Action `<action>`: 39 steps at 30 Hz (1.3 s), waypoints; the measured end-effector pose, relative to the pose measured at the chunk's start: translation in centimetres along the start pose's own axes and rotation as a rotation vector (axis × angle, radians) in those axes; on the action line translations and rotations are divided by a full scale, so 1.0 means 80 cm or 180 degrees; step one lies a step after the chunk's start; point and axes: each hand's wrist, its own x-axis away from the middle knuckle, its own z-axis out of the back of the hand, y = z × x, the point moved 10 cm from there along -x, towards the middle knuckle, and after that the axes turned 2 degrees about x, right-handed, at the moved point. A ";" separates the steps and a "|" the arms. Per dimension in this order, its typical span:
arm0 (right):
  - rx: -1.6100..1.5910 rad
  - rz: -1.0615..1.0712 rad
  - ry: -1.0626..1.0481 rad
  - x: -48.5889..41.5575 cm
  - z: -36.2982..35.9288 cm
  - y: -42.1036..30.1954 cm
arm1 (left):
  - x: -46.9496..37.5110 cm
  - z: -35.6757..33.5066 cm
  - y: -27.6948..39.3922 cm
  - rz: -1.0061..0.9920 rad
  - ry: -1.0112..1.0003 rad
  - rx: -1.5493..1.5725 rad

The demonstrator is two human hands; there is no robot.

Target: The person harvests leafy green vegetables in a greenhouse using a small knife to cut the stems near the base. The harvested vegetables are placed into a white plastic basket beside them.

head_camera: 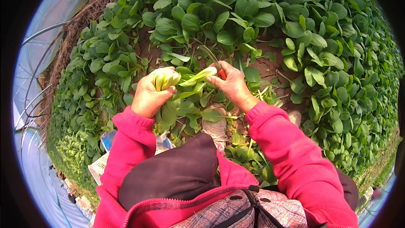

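My left hand [147, 93] is closed around a bunch of bok choy [166, 79], its pale stem bases facing up and its leaves hanging below. In my right hand [234, 84] is a small sickle or curved knife with a red-orange handle [222, 74]. Its narrow blade [208, 53] points up and away from me. Thumb and fingers of the same hand also pinch a single bok choy plant [200, 76] by its pale base, its leaves towards my left hand. Loose leaves [186, 109] lie below both hands.
Dense rows of growing bok choy [246, 6] stand ahead and to both sides. Bare soil [269, 68] shows between them. My shoe [214, 122] is among cut leaves. A white plastic crate [98, 167] sits by my left sleeve. Plastic greenhouse film [47, 15] curves along the left.
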 end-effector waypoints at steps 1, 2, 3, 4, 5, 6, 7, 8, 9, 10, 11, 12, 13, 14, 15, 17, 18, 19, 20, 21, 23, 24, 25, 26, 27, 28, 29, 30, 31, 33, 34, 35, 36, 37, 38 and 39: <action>-0.0231 0.0046 -0.0010 0.003 0.001 -0.003 | -0.002 -0.003 0.019 0.0028 0.0052 0.0254; -0.0460 0.0091 -0.0019 0.005 0.003 -0.004 | -0.009 -0.017 0.033 -0.0074 -0.0106 -0.0095; -0.0704 0.0142 -0.0053 0.006 0.000 -0.008 | -0.011 -0.035 0.052 -0.0303 -0.0334 -0.0459; -0.1092 0.0077 -0.0214 0.007 -0.015 -0.028 | -0.011 -0.045 0.038 -0.0159 -0.0426 -0.0154; -0.1057 -0.0173 -0.0329 0.012 -0.024 -0.040 | -0.012 -0.055 0.020 -0.0017 -0.0515 0.0154; -0.1295 -0.0072 -0.0371 0.007 -0.026 -0.037 | -0.021 -0.072 0.010 0.0084 -0.0621 -0.0293; -0.1555 0.0033 -0.0471 0.000 -0.035 -0.039 | -0.025 -0.078 -0.003 0.0235 -0.0553 0.0461; -0.1595 -0.0116 -0.0541 -0.001 -0.040 -0.030 | -0.030 -0.072 -0.014 0.0120 -0.0542 0.0056; -0.1618 -0.0278 -0.0590 0.000 -0.038 -0.020 | -0.040 -0.072 -0.005 0.0004 -0.0550 -0.0329; -0.1639 -0.0440 -0.0645 -0.001 -0.035 -0.012 | -0.047 -0.062 0.003 -0.0070 -0.0395 -0.0906; -0.1623 -0.0645 -0.0680 -0.006 -0.031 0.013 | -0.054 -0.051 0.013 -0.0139 -0.0233 -0.1483; -0.1536 -0.0824 -0.0491 -0.010 -0.019 0.029 | -0.065 -0.038 0.020 -0.0239 0.0003 -0.1460; -0.1449 -0.0988 -0.0298 -0.016 -0.008 0.042 | -0.077 -0.035 0.035 -0.0168 -0.0016 -0.1766; -0.0774 -0.0726 -0.0134 -0.037 -0.004 0.066 | -0.087 -0.043 0.047 -0.0520 -0.0115 -0.2148; -0.0169 -0.0485 -0.0164 -0.052 -0.004 0.063 | -0.094 -0.051 0.051 -0.0846 -0.0202 -0.2527; 0.1031 0.0032 -0.0229 -0.078 -0.011 0.048 | -0.109 -0.082 0.034 -0.1106 -0.0720 -0.3396; 0.0904 0.0340 -0.0097 -0.093 -0.008 0.043 | -0.125 -0.092 0.021 -0.1061 -0.0755 -0.3806; 0.0916 0.0362 0.0003 -0.106 -0.009 0.032 | -0.139 -0.092 0.000 -0.0976 -0.0777 -0.4235; 0.1021 0.0405 0.0111 -0.123 -0.012 0.030 | -0.145 -0.082 -0.003 -0.1299 -0.0422 -0.4472; 0.1144 0.0421 0.0271 -0.141 -0.005 0.044 | -0.163 -0.080 -0.009 -0.1080 -0.0479 -0.4649; 0.1058 0.0106 0.0234 -0.169 0.000 0.074 | -0.187 -0.066 -0.015 -0.0954 -0.0429 -0.4795; 0.0756 -0.0169 0.0152 -0.175 -0.011 0.080 | -0.190 -0.048 -0.023 -0.0710 -0.0431 -0.4770; 0.0458 -0.0447 0.0072 -0.177 -0.021 0.085 | -0.189 -0.032 -0.029 -0.0587 -0.0285 -0.4667; 0.0413 -0.0551 -0.0060 -0.176 -0.030 0.085 | -0.190 -0.021 -0.040 -0.0440 -0.0320 -0.4616; 0.0362 -0.0650 -0.0040 -0.177 -0.029 0.089 | -0.193 -0.018 -0.049 -0.0331 -0.0369 -0.4547; 0.0311 -0.0749 -0.0017 -0.178 -0.029 0.092 | -0.192 -0.016 -0.054 -0.0351 -0.0346 -0.4490; 0.0259 -0.0848 0.0008 -0.178 -0.028 0.096 | -0.191 -0.014 -0.060 -0.0373 -0.0325 -0.4433; 0.0118 -0.0950 -0.0066 -0.178 -0.033 0.099 | -0.190 -0.009 -0.062 -0.0387 -0.0288 -0.4388; -0.0024 -0.1053 -0.0138 -0.178 -0.036 0.101 | -0.189 -0.006 -0.066 -0.0353 -0.0283 -0.4292; -0.0379 -0.1198 -0.0241 -0.175 -0.043 0.104 | -0.188 0.001 -0.072 -0.0284 -0.0274 -0.4103; -0.0592 -0.1242 -0.0273 -0.173 -0.047 0.105 | -0.186 0.003 -0.074 -0.0260 -0.0292 -0.4057; -0.0807 -0.1286 -0.0305 -0.171 -0.052 0.105 | -0.184 0.005 -0.076 -0.0235 -0.0310 -0.4012; -0.0833 -0.1286 -0.0288 -0.171 -0.053 0.107 | -0.184 0.006 -0.076 -0.0225 -0.0331 -0.3967; -0.0860 -0.1286 -0.0273 -0.171 -0.054 0.108 | -0.183 0.006 -0.076 -0.0189 -0.0341 -0.3955; -0.0888 -0.1288 -0.0261 -0.171 -0.056 0.109 | -0.182 0.005 -0.077 -0.0151 -0.0350 -0.3943; -0.0660 -0.1235 -0.0245 -0.173 -0.056 0.108 | -0.182 0.004 -0.079 -0.0112 -0.0362 -0.3931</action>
